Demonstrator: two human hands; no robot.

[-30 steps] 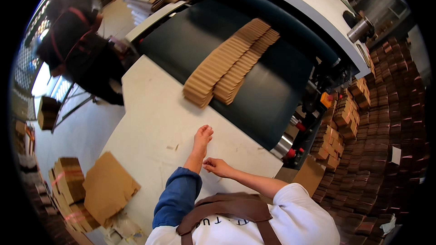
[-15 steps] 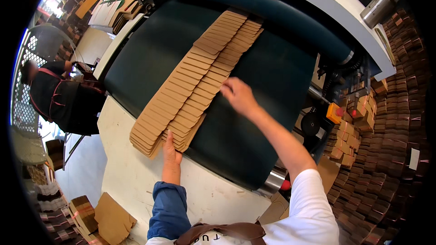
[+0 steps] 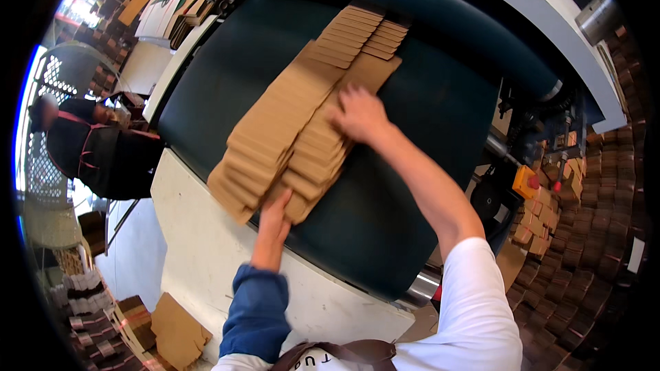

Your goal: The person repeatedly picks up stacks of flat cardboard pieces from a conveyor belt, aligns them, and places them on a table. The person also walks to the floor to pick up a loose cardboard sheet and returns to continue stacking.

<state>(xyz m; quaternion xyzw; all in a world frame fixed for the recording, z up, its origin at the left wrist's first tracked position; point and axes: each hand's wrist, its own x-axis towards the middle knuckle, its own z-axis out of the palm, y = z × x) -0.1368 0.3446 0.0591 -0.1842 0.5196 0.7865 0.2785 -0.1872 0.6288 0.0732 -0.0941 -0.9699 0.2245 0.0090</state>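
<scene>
Two overlapping rows of flat brown cardboard pieces (image 3: 275, 117) with rounded corners lie slantwise on a dark green conveyor belt (image 3: 213, 75). Their near part is bunched into thicker layers, while the far pieces stay fanned out. At the near end my left hand (image 3: 272, 228) grips the cardboard edges, its thumb on top and its other fingers hidden below. Against the right-hand row, about midway along, rests my right hand (image 3: 361, 117); its fingers look bent and apart, somewhat smeared by motion.
A dark roller (image 3: 399, 7) spans the belt's far end under a white machine frame (image 3: 550, 27). A pale board (image 3: 199, 233) borders the belt in front. An orange box with a red button (image 3: 526, 182) sits right. Bundled cardboard stacks (image 3: 584, 288) fill the right side. Another person (image 3: 96, 148) stands left.
My right hand has moved forward onto the cardboard, and its fingers have spread. The near pieces have been pushed together and away from me, leaving a step before the far ones. My left hand has followed slightly.
</scene>
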